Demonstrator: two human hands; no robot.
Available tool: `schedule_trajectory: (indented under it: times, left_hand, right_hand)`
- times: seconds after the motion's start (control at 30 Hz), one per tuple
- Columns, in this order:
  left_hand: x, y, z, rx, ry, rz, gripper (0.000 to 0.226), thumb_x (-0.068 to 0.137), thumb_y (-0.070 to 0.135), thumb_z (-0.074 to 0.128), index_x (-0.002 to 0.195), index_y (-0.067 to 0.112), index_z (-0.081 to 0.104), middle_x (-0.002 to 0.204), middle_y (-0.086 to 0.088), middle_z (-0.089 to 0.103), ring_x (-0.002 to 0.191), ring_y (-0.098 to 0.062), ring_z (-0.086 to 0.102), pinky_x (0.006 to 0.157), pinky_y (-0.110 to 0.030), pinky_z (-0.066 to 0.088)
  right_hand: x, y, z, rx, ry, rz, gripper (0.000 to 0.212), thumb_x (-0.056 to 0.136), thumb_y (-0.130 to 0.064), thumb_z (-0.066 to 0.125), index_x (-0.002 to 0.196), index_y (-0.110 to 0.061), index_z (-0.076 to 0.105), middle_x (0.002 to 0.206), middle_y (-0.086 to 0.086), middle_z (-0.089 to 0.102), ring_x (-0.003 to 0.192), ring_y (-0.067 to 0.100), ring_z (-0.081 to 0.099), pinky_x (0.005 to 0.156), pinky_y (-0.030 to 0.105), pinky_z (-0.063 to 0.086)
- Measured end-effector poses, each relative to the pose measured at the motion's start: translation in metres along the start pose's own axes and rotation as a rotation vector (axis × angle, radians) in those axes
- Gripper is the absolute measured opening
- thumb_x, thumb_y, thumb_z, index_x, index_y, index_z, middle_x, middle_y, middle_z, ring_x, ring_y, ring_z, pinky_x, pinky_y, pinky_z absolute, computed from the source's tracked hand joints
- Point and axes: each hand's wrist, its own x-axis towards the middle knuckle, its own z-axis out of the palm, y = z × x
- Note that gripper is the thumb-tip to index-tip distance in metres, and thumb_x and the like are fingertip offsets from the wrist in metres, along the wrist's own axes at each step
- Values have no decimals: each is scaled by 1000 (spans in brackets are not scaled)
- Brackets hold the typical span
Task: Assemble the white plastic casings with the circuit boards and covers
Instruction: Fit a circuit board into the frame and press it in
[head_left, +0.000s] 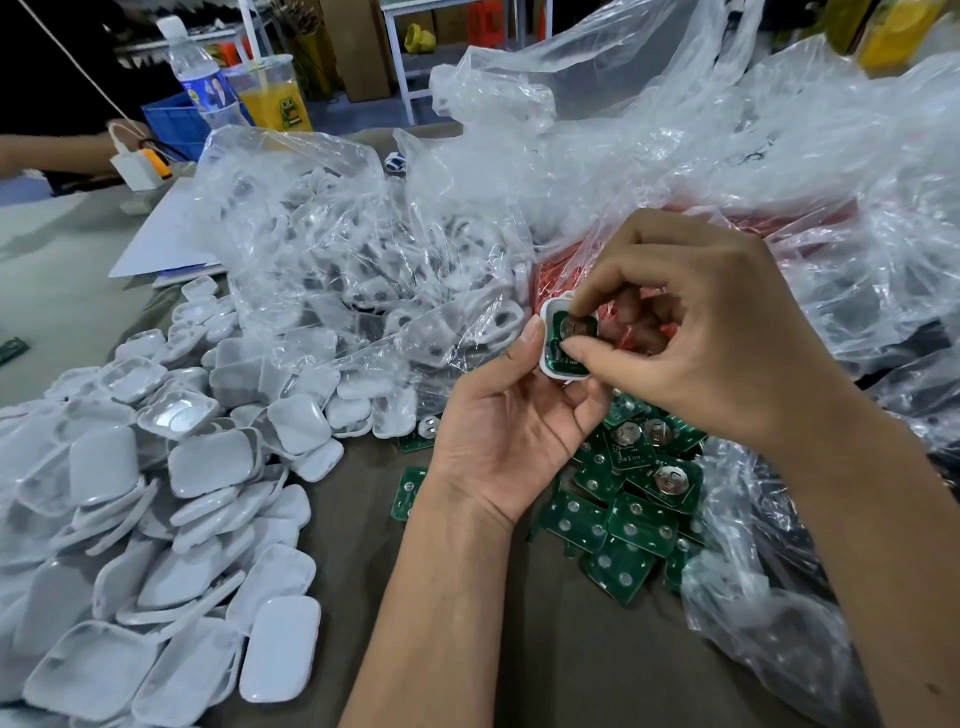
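Mid-frame, my left hand (511, 431) cups the white casing (550, 358) by its rim; right hand (691, 332) pinches the circuit board (571, 338) w/ fingertips. Board's light, stiff, prob fragile, so hold edges only.

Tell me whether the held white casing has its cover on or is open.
Open: the white casing in the left hand shows its green circuit board, touched by the right hand.

Assembly workshop: heaped white casings (156, 519), circuit boards (634, 509), plastic bags (675, 156).
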Motion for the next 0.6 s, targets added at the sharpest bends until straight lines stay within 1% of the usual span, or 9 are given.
schedule_trajectory:
  times: [0.13, 0.33, 0.4, 0.6]
  left_hand:
    - [-1, 0, 1, -4, -3, 7, 20, 85, 15, 70, 102, 6, 74, 100, -12, 74, 85, -21, 70, 74, -29, 60]
    - [-2, 1, 2, -17, -10, 21, 24, 85, 15, 68, 105, 4, 73, 102, -13, 74, 94, -23, 69, 77, -29, 59]
    - [-2, 1, 1, -16, -18, 22, 24, 86, 16, 68, 106, 4, 73, 103, -14, 74, 96, -23, 68, 78, -29, 59]
    - [-1, 0, -1, -6, -34, 24, 22, 88, 16, 67, 105, 5, 76, 104, -14, 74, 92, -22, 71, 79, -29, 59]
  right_hand:
    - [1, 0, -1, 3, 9, 13, 20, 79, -28, 85, 88, -12, 78, 92, -4, 65, 69, 12, 64, 61, 27, 56]
    - [0, 1, -1, 58, 20, 30, 20, 78, -28, 88, 86, -13, 78, 90, -4, 65, 69, 15, 62, 60, 34, 57]
    - [0, 1, -1, 61, 21, 21, 20, 79, -28, 88, 86, -13, 78, 90, -3, 65, 68, 15, 62, 60, 34, 56]
    - [0, 0, -1, 79, 11, -1, 19, 80, -27, 84, 87, -10, 79, 90, -1, 66, 68, 15, 64, 58, 30, 56]
